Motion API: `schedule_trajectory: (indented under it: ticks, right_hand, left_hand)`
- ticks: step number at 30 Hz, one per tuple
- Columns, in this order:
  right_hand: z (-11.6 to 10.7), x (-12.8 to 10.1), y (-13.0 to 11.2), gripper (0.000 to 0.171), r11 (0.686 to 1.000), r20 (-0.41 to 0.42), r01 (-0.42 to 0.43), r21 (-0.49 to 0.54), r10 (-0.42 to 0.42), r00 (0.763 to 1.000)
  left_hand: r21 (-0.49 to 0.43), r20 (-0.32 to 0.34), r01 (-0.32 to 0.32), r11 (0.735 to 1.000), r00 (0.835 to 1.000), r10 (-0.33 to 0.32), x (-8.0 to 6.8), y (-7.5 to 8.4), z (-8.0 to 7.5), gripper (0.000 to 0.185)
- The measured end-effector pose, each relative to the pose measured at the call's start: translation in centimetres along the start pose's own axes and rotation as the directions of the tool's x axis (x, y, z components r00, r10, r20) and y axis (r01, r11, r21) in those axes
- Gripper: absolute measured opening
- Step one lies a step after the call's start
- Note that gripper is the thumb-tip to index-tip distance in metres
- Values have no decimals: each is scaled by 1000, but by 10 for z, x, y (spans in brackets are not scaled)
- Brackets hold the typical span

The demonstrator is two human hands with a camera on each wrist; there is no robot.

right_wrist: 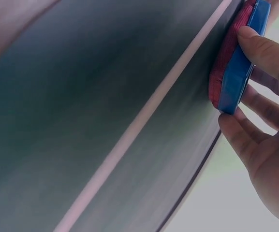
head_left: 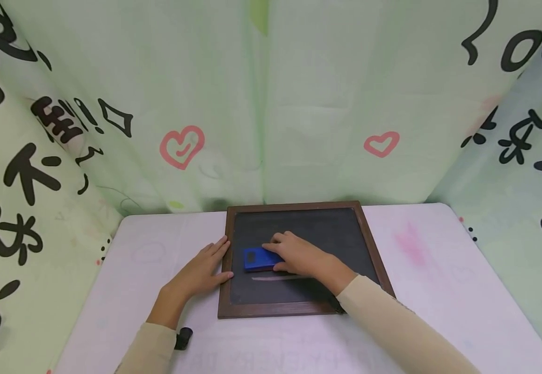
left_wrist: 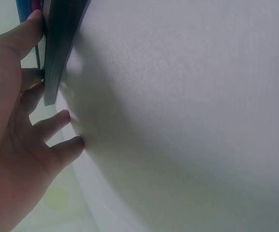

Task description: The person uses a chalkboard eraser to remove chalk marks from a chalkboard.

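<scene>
I have the right hand (head_left: 299, 256) grasping the blue eraser (head_left: 255, 259) on the left half of the board (head_left: 331, 228), its red pad (right_wrist: 225, 63) facing down just beyond a pale line (head_left: 275, 278), while my left hand (head_left: 202, 270), fingers extended and clasping nothing, touches the frame (head_left: 280, 310) along its left side.

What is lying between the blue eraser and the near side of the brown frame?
A pale line on the dark board lies between the blue eraser and the near side of the brown frame; the head view shows this.
</scene>
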State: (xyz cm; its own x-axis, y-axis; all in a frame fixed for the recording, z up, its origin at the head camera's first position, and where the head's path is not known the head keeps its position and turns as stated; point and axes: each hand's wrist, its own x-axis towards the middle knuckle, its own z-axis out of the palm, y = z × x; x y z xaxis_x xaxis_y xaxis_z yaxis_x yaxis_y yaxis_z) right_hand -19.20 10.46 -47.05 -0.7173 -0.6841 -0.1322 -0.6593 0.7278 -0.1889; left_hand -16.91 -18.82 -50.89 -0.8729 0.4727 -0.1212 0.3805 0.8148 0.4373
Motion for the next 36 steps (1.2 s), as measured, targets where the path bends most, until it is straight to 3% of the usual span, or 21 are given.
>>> schedule_trajectory:
  ticks: [9, 23, 31, 36]
  right_hand:
    - [-1, -33, 29, 62, 995, -28, -74, 61, 76, 997]
    - [3, -94, 85, 61, 983, -110, -172, 63, 178, 978]
    - [2, -119, 103, 62, 965, -94, -246, 88, 253, 963]
    - [1, -128, 109, 61, 963, -116, -248, 108, 260, 959]
  left_hand:
    - [5, -9, -19, 1000, 1000, 19, -1, 0, 0, 82]
    - [11, -10, -24, 1000, 1000, 24, 1, 0, 1, 82]
    - [5, -11, -26, 1000, 1000, 26, -1, 1, 0, 82]
    - [3, -12, -29, 1000, 1000, 29, -1, 0, 0, 81]
